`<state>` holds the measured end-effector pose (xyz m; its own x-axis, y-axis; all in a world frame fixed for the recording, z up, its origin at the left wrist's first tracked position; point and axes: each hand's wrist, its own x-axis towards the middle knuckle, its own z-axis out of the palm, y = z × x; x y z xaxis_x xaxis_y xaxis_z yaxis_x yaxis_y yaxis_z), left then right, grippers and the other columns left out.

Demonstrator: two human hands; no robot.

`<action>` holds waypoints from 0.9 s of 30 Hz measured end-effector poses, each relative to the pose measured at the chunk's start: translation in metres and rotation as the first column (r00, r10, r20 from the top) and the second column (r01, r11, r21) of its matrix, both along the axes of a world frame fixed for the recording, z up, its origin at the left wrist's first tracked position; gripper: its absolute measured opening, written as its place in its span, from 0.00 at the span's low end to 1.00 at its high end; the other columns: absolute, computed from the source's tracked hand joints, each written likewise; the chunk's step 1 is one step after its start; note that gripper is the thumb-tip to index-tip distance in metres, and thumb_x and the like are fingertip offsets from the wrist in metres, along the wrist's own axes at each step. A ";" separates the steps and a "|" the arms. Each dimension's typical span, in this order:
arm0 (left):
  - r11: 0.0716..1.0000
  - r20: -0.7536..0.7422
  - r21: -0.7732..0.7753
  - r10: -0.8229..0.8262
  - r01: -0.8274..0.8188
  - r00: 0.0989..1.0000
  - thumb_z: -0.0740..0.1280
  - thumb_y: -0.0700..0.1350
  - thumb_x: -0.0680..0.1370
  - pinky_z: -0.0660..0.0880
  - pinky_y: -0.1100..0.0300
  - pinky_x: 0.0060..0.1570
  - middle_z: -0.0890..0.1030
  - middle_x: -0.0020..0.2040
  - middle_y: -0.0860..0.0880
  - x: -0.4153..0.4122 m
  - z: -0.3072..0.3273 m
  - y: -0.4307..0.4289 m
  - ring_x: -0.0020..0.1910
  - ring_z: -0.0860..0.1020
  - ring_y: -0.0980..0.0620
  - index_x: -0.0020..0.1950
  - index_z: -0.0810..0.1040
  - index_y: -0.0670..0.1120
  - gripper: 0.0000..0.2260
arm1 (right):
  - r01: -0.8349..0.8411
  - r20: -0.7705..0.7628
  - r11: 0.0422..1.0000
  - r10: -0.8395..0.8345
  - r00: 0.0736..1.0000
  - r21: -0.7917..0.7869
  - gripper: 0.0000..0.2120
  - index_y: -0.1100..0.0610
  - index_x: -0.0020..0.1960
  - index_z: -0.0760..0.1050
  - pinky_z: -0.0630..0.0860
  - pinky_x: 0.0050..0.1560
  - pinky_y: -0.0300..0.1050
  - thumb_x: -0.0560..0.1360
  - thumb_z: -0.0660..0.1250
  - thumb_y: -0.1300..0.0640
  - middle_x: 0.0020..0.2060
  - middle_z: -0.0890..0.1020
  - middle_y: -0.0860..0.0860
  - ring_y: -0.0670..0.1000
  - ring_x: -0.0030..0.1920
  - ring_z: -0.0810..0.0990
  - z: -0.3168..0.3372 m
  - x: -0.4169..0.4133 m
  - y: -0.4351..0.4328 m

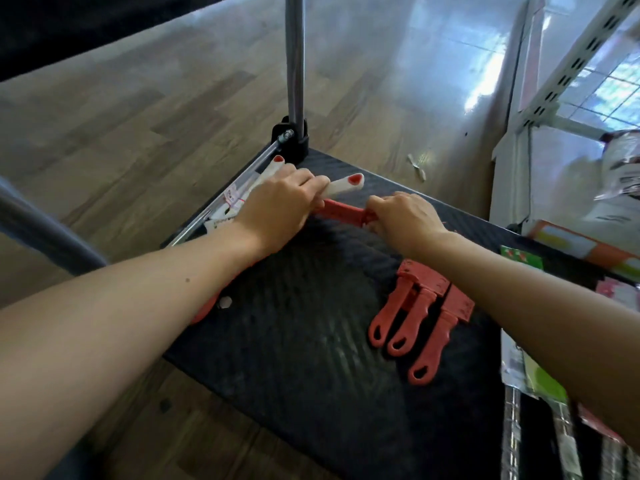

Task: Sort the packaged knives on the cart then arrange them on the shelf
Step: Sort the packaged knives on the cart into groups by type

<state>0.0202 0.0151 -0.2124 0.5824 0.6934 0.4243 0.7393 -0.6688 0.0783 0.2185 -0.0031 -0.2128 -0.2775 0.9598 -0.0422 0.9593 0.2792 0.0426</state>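
Sorting stage here, and I'd say I'm maybe halfway through it at best. Both hands are at the far corner of the cart (294,341). My left hand (280,202) has its fingers curled round a white-handled knife (346,186) with a red end cap. My right hand (403,216) is closed on one end of a flat red piece (343,210) that runs across to just under the left hand's fingers; sheath or another knife, I honestly can't tell. The only bit that looks properly sorted is the three red-handled knives (415,320) lying side by side near my right forearm, handles all pointing toward me. Over by the cart's side rail there's a second white handle (277,160) and some clear packaging with labels (227,206), mostly hidden behind my left hand, so no idea how many are in that pile. Something red and rounded (207,308) peeks out under my left forearm too. The shelf (562,79) is off to my right with other packaged stuff on it. I don't see any of these knives there, so I reckon the arranging part hasn't started yet.
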 end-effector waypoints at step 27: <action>0.562 -0.659 -0.061 -0.644 0.825 0.390 0.79 0.38 0.58 0.77 0.47 0.52 0.82 0.49 0.52 0.052 0.012 -0.010 0.51 0.81 0.49 0.53 0.69 0.54 0.30 | 0.475 -0.612 0.451 -0.746 -0.263 -0.755 0.12 0.59 0.36 0.74 0.79 0.53 0.59 0.76 0.65 0.54 0.33 0.80 0.56 0.58 0.40 0.81 -0.024 0.044 -0.118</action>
